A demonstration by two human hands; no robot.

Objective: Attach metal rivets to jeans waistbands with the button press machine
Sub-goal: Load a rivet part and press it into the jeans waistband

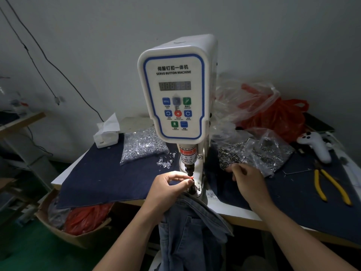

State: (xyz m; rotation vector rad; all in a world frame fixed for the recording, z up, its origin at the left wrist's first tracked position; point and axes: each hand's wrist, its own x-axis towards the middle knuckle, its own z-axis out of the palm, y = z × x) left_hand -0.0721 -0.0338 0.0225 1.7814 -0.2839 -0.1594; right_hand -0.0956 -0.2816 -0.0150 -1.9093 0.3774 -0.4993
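Head view: one button press machine (176,90), one jeans (187,227); left hand (168,187) apparently pinches something tiny, right hand (248,179) picks rivets (230,155)

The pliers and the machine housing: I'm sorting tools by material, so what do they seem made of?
The pliers: handles look like yellow plastic or rubber sleeves, matte; the jaws are too dark to judge, probably metal. The machine housing: apparently white moulded plastic, smooth with rounded edges and a slight sheen, though painted metal is possible.
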